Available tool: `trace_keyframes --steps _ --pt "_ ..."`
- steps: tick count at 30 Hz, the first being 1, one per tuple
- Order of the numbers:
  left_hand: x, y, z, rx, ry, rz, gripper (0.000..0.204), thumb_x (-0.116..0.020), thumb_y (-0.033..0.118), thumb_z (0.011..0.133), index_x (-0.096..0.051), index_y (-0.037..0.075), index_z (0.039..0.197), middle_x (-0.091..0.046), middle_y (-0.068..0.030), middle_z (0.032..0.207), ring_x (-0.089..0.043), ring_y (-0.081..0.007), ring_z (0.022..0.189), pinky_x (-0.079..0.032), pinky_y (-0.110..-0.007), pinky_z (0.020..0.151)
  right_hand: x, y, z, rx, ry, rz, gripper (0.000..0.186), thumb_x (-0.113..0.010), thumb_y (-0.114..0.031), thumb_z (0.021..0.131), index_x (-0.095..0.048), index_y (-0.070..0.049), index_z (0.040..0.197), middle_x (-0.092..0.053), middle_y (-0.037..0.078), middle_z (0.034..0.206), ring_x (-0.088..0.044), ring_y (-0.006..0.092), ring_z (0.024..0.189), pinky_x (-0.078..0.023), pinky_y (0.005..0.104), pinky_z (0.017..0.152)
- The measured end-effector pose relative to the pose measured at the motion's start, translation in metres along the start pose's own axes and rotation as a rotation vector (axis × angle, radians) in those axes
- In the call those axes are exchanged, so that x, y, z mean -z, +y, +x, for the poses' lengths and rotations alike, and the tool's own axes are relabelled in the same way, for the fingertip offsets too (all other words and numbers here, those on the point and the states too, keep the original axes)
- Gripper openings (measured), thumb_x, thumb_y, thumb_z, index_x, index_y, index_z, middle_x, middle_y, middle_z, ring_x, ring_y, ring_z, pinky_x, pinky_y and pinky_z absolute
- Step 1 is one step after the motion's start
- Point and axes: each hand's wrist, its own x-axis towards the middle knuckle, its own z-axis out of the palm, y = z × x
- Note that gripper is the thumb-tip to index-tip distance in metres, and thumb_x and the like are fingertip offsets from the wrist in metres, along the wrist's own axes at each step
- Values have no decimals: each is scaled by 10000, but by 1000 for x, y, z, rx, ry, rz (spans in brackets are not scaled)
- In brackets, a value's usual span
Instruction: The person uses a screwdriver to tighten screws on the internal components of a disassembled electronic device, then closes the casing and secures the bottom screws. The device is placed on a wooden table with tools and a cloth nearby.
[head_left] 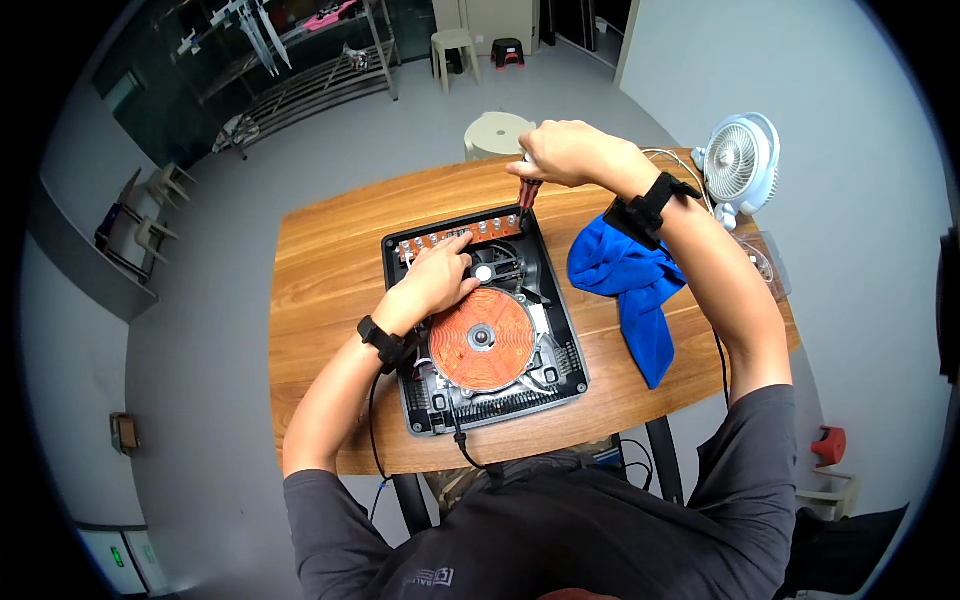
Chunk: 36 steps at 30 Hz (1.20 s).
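An opened induction cooker (560, 345) with a black housing lies on the wooden table (320, 260). Its copper coil (485, 340) fills the near half, and a brown control board (455, 236) runs along the far edge. My left hand (437, 280) rests flat inside the housing, fingers on the board beside the fan. My right hand (565, 152) grips a screwdriver (527, 195) with a red and black handle, held upright, its tip down at the board's right end.
A blue cloth (630, 285) lies on the table right of the cooker. A small white fan (742, 160) stands at the table's far right corner. A pale stool (497, 132) sits behind the table. A black cable (462, 445) leaves the cooker's near edge.
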Motion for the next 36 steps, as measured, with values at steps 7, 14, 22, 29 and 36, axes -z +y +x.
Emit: trace_keyframes --steps 7,14,22,29,36 --pt "6 4 -1 41 -63 -20 414 -686 323 947 -720 -37 1149 -427 -222 1586 -448 -393 1435 -409 -491 1146 -8 0 -5 89 168 39 306 -482 -248 1021 -520 17 1169 -724 251 952 -676 483 951 -542 532 860" --pt "-1 0 -1 -8 8 3 342 -704 307 932 -730 -12 1054 -461 -246 1552 -503 -419 1373 -433 -462 1136 -18 0 8 178 253 39 416 -543 -414 1039 -577 0 1060 -730 215 842 -701 444 863 -566 513 776" --pt "0 1 -2 4 9 -9 341 -706 301 929 -726 -13 1060 -456 -246 1557 -492 -419 1388 -432 -462 1141 -10 -7 -2 85 176 87 352 -529 -297 987 -559 49 1046 -717 286 895 -699 475 889 -565 534 819" --pt "-1 3 -3 -2 25 -14 334 -698 291 934 -728 -10 1075 -458 -242 1558 -486 -412 1395 -433 -467 1141 -13 -7 2 83 222 -5 486 -569 -447 1006 -564 34 1078 -714 286 919 -708 452 893 -577 510 807" --pt "-2 1 -4 1 36 -32 333 -699 291 935 -726 -14 1068 -460 -240 1557 -492 -424 1385 -437 -473 1136 -14 -12 0 11 246 -157 471 -592 -457 985 -600 11 1039 -724 248 905 -716 419 878 -581 495 786"
